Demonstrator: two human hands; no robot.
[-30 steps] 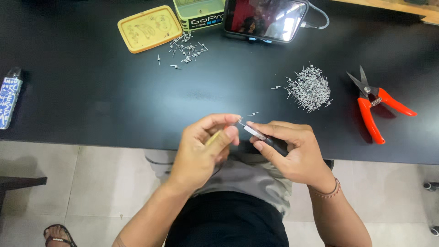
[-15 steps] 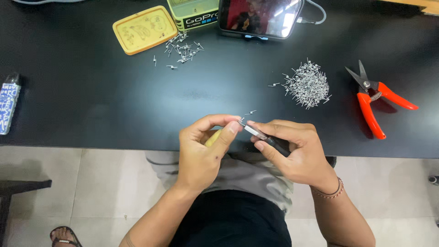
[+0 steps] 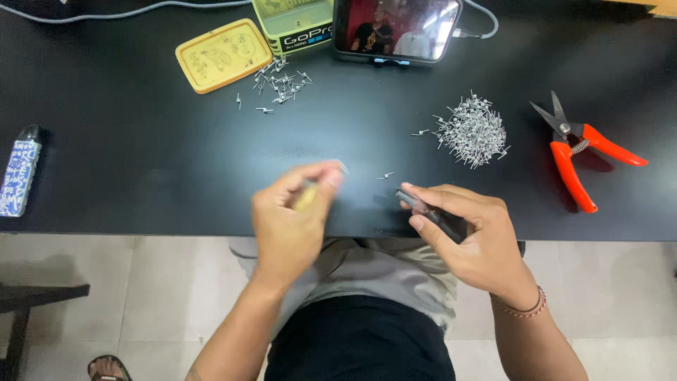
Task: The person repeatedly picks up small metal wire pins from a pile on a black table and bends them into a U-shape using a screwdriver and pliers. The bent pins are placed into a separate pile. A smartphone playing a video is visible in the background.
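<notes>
My left hand [image 3: 290,215] is blurred with motion over the near edge of the black table [image 3: 141,162]. It pinches a small metal piece at its fingertips and a short yellowish rod [image 3: 307,197] shows in its palm. My right hand [image 3: 469,236] holds a dark slim tool [image 3: 422,206], tip pointing left. The two hands are apart. One small metal piece [image 3: 385,176] lies on the table between them.
A large heap of small metal pieces [image 3: 471,131] lies at right, a smaller scatter [image 3: 281,82] at the back. Orange-handled snips [image 3: 575,152] lie far right. A yellow tin lid [image 3: 223,54], a green box [image 3: 296,25], a phone [image 3: 396,29] and a patterned blue device [image 3: 18,173] also sit here.
My left hand has pulled away to the left and up from my right hand, carrying a small metal piece. The hands were together before.
</notes>
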